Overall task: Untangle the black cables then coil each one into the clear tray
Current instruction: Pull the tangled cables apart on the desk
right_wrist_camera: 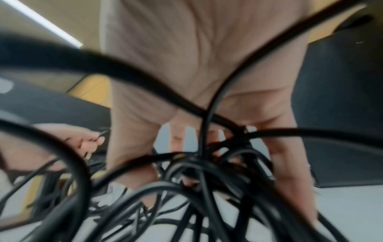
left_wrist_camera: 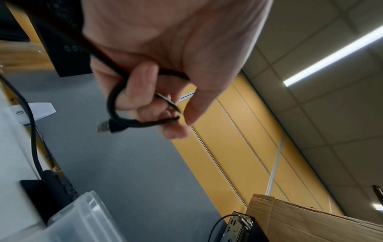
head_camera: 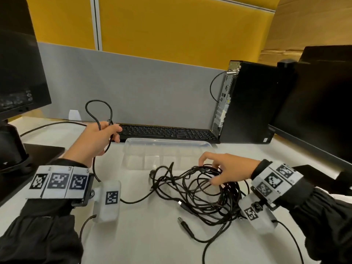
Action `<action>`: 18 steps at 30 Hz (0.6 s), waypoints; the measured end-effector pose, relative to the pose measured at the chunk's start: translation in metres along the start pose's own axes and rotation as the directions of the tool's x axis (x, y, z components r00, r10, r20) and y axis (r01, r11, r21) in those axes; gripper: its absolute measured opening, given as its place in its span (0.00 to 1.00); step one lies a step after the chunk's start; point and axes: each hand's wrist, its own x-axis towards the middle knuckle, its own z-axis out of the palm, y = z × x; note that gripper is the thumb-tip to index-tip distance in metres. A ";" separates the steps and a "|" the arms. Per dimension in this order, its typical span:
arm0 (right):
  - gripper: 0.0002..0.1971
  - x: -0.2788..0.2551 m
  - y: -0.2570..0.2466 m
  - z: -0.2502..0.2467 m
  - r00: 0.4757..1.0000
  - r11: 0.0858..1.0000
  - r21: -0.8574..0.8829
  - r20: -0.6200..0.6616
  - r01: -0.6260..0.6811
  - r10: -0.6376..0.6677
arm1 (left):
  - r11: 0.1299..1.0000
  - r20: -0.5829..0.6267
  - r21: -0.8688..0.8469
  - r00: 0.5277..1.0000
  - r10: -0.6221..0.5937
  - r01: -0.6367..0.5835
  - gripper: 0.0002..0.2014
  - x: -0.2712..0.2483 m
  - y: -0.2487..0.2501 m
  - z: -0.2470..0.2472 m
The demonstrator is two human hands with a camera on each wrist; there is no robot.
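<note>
A tangle of black cables (head_camera: 198,193) lies on the white desk in front of the clear tray (head_camera: 167,144). My right hand (head_camera: 211,168) is over the tangle's right side, with thumb and curled fingers (right_wrist_camera: 288,163) holding several strands. My left hand (head_camera: 114,133) is raised left of the tray and grips one black cable (head_camera: 98,109) that loops above the fist. In the left wrist view its fingers (left_wrist_camera: 140,91) curl round a small loop ending in a USB plug (left_wrist_camera: 103,127). This cable trails down to the tangle. Two loose plugs (head_camera: 185,225) lie near the front.
A black keyboard (head_camera: 167,133) sits right behind the tray. A PC tower (head_camera: 247,103) and a monitor (head_camera: 323,103) stand at the right. Another monitor (head_camera: 17,73) and its base (head_camera: 42,151) are at the left. A grey partition (head_camera: 142,82) closes the back.
</note>
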 end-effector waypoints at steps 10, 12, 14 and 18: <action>0.19 -0.037 -0.049 0.017 0.984 0.955 -0.255 -0.054 0.152 -0.171 | 0.988 0.122 0.153 0.992 -0.045 0.026 0.13 -0.004 -0.006 0.014; 0.20 -0.030 -0.052 0.032 0.994 0.874 -0.473 0.079 0.110 -0.082 | 0.984 0.142 0.176 0.989 -0.047 0.022 0.11 -0.006 -0.003 0.017; 0.12 -0.024 -0.052 0.042 0.992 0.786 -0.606 0.068 0.124 -0.104 | 0.973 0.169 0.232 0.984 -0.062 0.021 0.12 -0.011 -0.001 0.020; 0.09 -0.027 -0.049 0.020 0.979 0.858 -0.494 -0.057 0.141 -0.194 | 0.923 0.317 0.380 0.945 -0.073 -0.056 0.25 -0.029 0.010 0.027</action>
